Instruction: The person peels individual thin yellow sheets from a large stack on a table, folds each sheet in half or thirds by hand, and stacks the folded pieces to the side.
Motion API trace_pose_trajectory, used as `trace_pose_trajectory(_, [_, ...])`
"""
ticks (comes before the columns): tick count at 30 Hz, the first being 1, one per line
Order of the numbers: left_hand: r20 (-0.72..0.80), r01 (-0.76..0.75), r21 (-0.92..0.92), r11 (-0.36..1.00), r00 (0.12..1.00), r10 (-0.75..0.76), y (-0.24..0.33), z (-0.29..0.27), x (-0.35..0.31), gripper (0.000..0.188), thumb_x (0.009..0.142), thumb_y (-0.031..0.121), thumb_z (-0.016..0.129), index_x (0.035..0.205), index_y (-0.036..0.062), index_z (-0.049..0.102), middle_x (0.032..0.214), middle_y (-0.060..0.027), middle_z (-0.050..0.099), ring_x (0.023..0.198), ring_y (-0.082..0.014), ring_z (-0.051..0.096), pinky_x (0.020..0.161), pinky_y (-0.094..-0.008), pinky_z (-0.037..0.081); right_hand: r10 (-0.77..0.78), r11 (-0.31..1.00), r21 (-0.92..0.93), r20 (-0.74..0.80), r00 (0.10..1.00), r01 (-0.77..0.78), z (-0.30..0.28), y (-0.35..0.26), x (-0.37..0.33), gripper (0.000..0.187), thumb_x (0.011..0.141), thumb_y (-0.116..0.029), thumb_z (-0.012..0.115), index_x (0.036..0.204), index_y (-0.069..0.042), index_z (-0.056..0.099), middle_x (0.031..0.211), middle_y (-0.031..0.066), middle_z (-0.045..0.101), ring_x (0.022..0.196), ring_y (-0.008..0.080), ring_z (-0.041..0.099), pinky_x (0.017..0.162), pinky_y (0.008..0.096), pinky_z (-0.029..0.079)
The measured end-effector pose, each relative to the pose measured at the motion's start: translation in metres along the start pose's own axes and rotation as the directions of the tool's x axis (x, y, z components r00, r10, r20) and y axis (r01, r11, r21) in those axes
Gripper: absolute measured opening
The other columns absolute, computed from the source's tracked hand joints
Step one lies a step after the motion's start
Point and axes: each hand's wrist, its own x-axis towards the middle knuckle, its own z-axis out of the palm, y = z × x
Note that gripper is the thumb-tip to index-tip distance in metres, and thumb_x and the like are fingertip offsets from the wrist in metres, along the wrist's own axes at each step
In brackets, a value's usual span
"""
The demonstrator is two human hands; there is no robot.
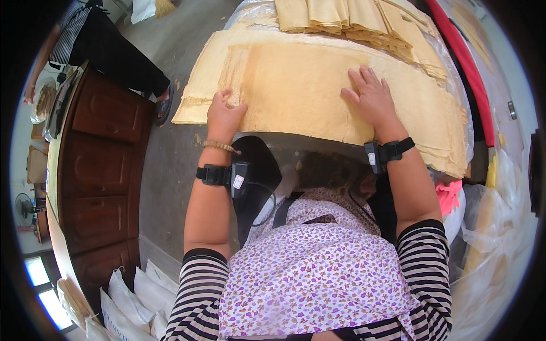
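A broad stack of thin, pale-yellow sheets [421,94], which look like tofu skin, lies across the table in front of me. On top is a darker yellow sheet [296,85] with a wrinkled left edge. My left hand [225,113] is closed at the near left part of this sheet, its fingers curled in a pinch on the wrinkled edge. A rough, pale bit of the edge shows by the fingertips. My right hand [372,99] lies flat on the right part of the sheet, fingers spread, holding nothing.
Folded yellow sheets [341,17] are piled at the table's far side. A red strip [466,68] runs along the right. Brown wooden cabinets [99,159] and white sacks [128,295] stand on the left. Another person in dark trousers [114,51] stands at the far left.
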Motion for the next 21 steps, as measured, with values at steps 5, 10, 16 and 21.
trace_pose_trajectory(5, [0.070, 0.198, -0.603, 0.773, 0.978, -0.196, 0.039, -0.001, -0.031, 0.048, 0.085, 0.006, 0.072, 0.127, -0.0057, 0.054, 0.106, -0.0136, 0.070, 0.091, -0.0183, 0.068, 0.078, -0.0287, 0.055, -0.369, 0.837, 0.365, -0.173, 0.913, 0.407, -0.033, -0.092, -0.033, 0.063, 0.085, -0.040, 0.072, 0.134, -0.003, 0.056, 0.146, 0.0167, 0.050, 0.135, 0.0311, 0.047, 0.113, 0.0440, 0.036])
trace_pose_trajectory(10, [0.387, 0.411, -0.734, 0.540, 0.907, -0.164, 0.072, 0.011, -0.068, 0.033, 0.092, 0.001, 0.064, 0.124, -0.0019, 0.057, 0.109, -0.0117, 0.068, 0.098, -0.0180, 0.068, 0.080, -0.0329, 0.058, -0.382, 0.826, 0.280, -0.361, 0.851, 0.489, -0.020, -0.124, -0.054, 0.052, 0.078, -0.018, 0.070, 0.128, -0.006, 0.060, 0.127, 0.0136, 0.063, 0.120, 0.0310, 0.059, 0.102, 0.0408, 0.046])
trace_pose_trajectory(16, [0.797, 0.402, -0.283, 0.871, 0.604, -0.021, 0.110, -0.020, -0.121, 0.022, 0.095, 0.003, 0.061, 0.116, -0.0018, 0.062, 0.105, -0.0085, 0.070, 0.091, -0.0150, 0.069, 0.078, -0.0306, 0.057, -0.424, 0.825, 0.239, -0.338, 0.840, 0.512, -0.052, -0.020, -0.091, 0.029, 0.079, -0.008, 0.061, 0.104, -0.012, 0.074, 0.107, 0.0075, 0.070, 0.099, 0.0294, 0.065, 0.084, 0.0398, 0.054])
trace_pose_trajectory(21, [0.386, -0.788, 0.104, 0.607, 0.595, 0.705, 0.120, -0.014, -0.091, 0.047, 0.078, -0.006, 0.071, 0.123, 0.0071, 0.065, 0.118, -0.0106, 0.071, 0.111, -0.0266, 0.068, 0.093, -0.0364, 0.054, -0.258, 0.879, 0.375, -0.146, 0.955, 0.295, -0.061, 0.077, -0.153, 0.031, 0.078, -0.008, 0.066, 0.107, -0.012, 0.075, 0.114, 0.0100, 0.071, 0.115, 0.0315, 0.063, 0.097, 0.0393, 0.051])
